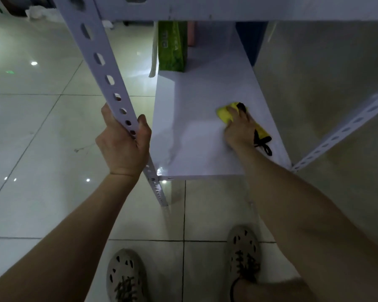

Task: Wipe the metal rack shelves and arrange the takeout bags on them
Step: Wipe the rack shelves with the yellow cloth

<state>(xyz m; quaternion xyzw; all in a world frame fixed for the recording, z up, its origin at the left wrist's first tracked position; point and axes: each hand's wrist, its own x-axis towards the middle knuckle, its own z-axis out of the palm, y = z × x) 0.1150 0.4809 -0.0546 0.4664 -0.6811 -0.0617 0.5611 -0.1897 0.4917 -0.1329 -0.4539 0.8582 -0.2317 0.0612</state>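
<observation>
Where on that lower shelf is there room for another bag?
The shelf is bare in its middle and front left, between the green bag at the back and the right hand holding the yellow cloth. The right side is crowded by that hand. The left hand grips the post.

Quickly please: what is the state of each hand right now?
Left hand: closed round the rack post, gripping it.
Right hand: holds the yellow cloth, pressing it on the shelf.

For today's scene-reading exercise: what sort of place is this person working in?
Probably a shop or restaurant storage area: a slotted metal rack post, a green takeout bag on its shelf, and a glossy tiled floor.
</observation>
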